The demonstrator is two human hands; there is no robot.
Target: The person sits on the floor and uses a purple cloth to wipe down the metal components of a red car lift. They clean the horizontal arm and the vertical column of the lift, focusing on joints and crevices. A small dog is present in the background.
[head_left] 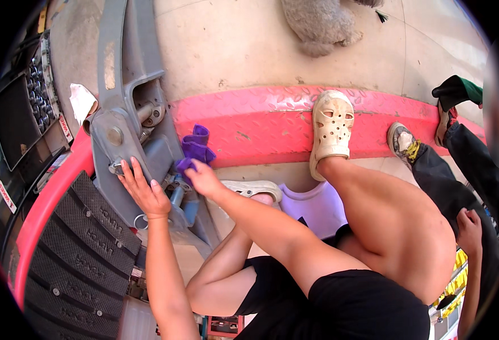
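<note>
My left hand [144,190] lies with its fingers stretched out against the side of a grey metal hinged arm [113,93], below a large round pivot pin. Close by on the right, my right hand [205,178] is closed on a purple cloth [198,144]. Most of that cloth hangs out beyond my fingers, bunched up next to the grey joint. Between the two hands, a spring and a bluish cylinder [177,197] show inside the mechanism, partly covered by my fingers.
A red tread-plate ledge [249,133] runs across, my cream clog [333,127] on it. Nearby are a lilac stool [320,209], a black ribbed plate [79,266] behind a red bar [48,212], and a socket tray [42,85]. A grey furry animal [323,28] lies beyond; a person in dark trousers [439,175] is at right.
</note>
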